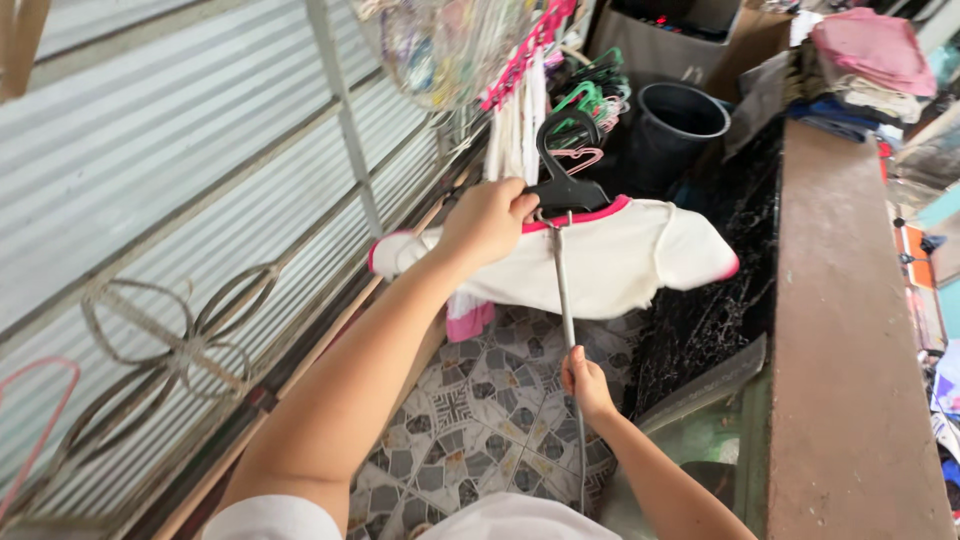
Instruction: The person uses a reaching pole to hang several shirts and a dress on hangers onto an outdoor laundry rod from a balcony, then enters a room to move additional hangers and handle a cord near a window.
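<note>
My left hand (487, 219) grips the neck of a black plastic hanger (566, 170) that carries a small white shirt with pink trim (610, 258). A thin grey metal pole (565, 300) runs up from below and its tip meets the hanger under the hook. My right hand (584, 382) is closed around the pole's lower part, over the patterned tile floor (480, 410). The hanger's hook stands free in the air, not on any rail.
A corrugated metal wall with a grille (180, 250) fills the left. More hangers and hung clothes (575, 95) are ahead, beside a dark bucket (675, 125). A brown ledge (850, 330) on the right bears folded clothes (865, 60).
</note>
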